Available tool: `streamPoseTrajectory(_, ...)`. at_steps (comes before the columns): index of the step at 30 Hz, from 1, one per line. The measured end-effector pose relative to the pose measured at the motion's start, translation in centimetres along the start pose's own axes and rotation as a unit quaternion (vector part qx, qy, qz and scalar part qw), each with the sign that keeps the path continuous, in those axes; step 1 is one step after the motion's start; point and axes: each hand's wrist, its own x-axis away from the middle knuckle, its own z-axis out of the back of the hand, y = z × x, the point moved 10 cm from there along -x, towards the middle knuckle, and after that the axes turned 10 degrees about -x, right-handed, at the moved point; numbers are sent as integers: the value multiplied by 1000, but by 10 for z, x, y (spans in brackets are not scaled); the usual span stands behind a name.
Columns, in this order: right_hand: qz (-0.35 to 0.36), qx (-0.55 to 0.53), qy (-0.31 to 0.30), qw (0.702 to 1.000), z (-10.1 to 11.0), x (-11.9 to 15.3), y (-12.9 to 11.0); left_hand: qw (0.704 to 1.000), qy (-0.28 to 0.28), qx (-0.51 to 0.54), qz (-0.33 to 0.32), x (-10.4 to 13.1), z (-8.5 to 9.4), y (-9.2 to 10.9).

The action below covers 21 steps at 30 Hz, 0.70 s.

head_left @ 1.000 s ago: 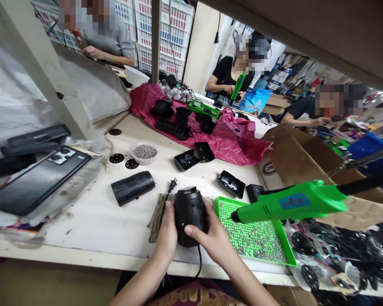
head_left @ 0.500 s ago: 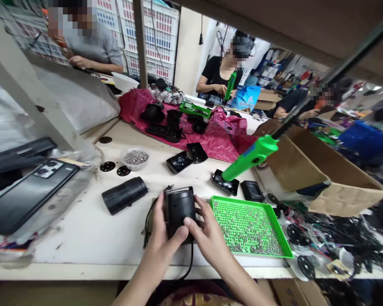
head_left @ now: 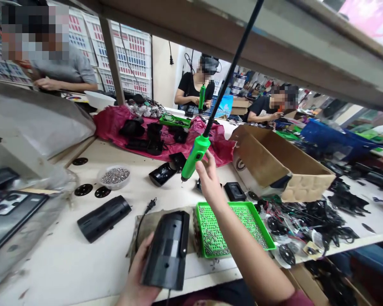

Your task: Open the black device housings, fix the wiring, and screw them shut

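Housing (head_left: 167, 250), black and rounded, is held at a tilt near the front edge of a white surface (head_left: 60, 255), as seen in the head view. Its lower left side is clasped by the left hand (head_left: 142, 272), the grip curled closed around it. A green electric screwdriver (head_left: 196, 158), hung from a black cable (head_left: 231, 70), is approached by the right hand (head_left: 210, 180), whose grip is open, thumb apart from fingers; whether contact has been made cannot be told. A power plug (head_left: 150, 205) lies beyond the housing, by a cloth (head_left: 149, 227).

With only one hand at its lower end, the housing could be tipped or dropped if that clasp were loosened. The driver could be set swinging by a glancing touch. Screws could be scattered if the green tray (head_left: 264, 228), crossed in view by the right forearm (head_left: 252, 246), were knocked by a lowered elbow.
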Motion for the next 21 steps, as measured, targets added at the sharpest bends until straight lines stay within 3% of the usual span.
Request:
streamPoseTrajectory(2,13,8,-26,1000,-13,-5,-6,989,-123,33,69,12,-27,-17)
streamPoseTrajectory(4,14,20,-42,999,-18,-1,-8,981,-171,33,82,21,-37,-22)
streamPoseTrajectory(6,7,16,-50,999,-17,8,-4,993,-102,9,55,19,-21,-17)
streamPoseTrajectory(8,-9,-5,-56,998,-13,20,3,999,15,-31,-15,15,4,0)
streamPoseTrajectory(11,-27,-74,-39,996,-4,38,4,977,115,-100,-150,13,18,35)
streamPoseTrajectory(13,-18,-148,3,989,3,48,-9,964,130,-136,-187,10,15,44)
streamPoseTrajectory(16,30,-246,61,967,3,63,-43,957,147,-167,-188,2,12,42)
streamPoseTrajectory(19,77,-317,50,944,-19,73,-69,956,147,-167,-189,-2,13,39)
streamPoseTrajectory(21,80,-356,29,931,-37,75,-70,957,143,-164,-191,-4,13,39)
